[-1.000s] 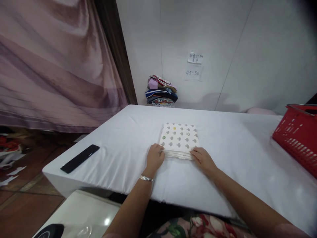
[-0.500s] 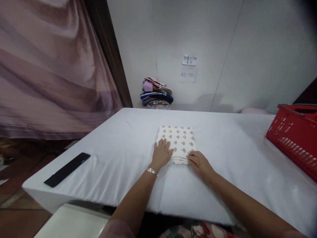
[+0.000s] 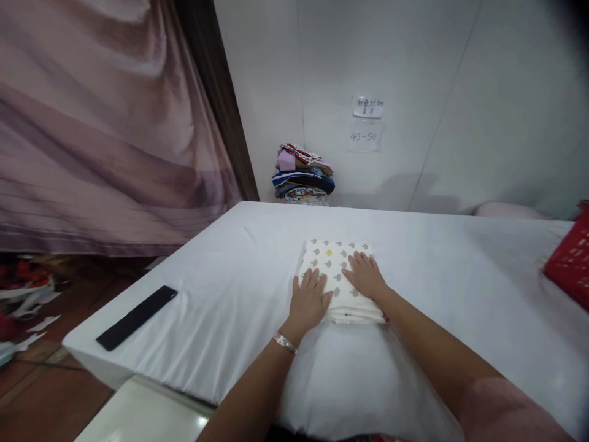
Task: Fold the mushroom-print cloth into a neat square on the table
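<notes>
A folded white cloth (image 3: pixel 337 279) with grey tree-like prints and one yellow print lies on the white-covered table (image 3: pixel 221 294). Flat on its left side rests my left hand (image 3: pixel 309 302), fingers spread, a silver bracelet at the wrist. My right hand (image 3: pixel 365 275) lies on the upper right part of the cloth, also with its fingers apart. Several folded layers show along the cloth's near edge. Neither hand grips the fabric.
A long black flat object (image 3: pixel 137 317) lies near the table's left edge. The red basket (image 3: pixel 570 258) stands at the far right. Behind the table are a stack of folded fabrics (image 3: pixel 304 174) and wall signs (image 3: pixel 365 136). A pink curtain (image 3: pixel 115 123) hangs at left.
My right hand has left the cloth's near right corner and moved up onto its top, fingers now spread. The view has shifted right to left, so the red basket shows less.
</notes>
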Demonstrator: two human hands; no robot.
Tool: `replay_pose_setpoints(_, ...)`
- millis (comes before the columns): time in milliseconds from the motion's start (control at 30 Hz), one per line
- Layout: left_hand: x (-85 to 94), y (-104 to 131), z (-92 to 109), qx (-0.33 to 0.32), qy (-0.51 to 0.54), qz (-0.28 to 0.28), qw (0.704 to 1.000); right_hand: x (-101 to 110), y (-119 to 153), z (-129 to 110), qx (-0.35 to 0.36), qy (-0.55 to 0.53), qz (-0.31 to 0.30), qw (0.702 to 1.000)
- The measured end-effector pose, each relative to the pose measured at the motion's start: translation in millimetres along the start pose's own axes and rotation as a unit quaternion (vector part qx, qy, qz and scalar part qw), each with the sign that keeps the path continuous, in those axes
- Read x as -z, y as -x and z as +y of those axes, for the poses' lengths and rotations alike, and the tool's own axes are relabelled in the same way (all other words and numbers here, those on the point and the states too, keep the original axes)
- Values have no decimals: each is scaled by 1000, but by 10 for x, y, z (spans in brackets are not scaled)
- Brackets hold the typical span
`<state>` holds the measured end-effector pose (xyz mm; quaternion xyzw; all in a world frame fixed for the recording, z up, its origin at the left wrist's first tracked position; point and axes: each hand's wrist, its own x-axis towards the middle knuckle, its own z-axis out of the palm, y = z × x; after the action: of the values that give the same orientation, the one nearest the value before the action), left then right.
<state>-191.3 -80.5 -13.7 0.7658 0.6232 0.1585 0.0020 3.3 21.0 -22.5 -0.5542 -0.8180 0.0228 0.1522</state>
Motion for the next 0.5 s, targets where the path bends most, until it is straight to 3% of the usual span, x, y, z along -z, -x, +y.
replay_pose_setpoints(133, 147, -243, -82, 22, 81, -76, 994, -142, 47, 69, 21, 0, 37, 999)
replay_pose_setpoints(233, 192, -553, -158, 109, 115, -41, 987, -160, 49, 74, 19, -11, 47, 999)
replay_pose_setpoints(333, 83, -752, -203, 198, 114, -31, 973, -163, 44, 78, 12, -20, 45, 999)
replay_pose_setpoints(500, -69, -732, -235, 203, 117, -8, 972, -127, 37, 122, 10, -72, 38, 997)
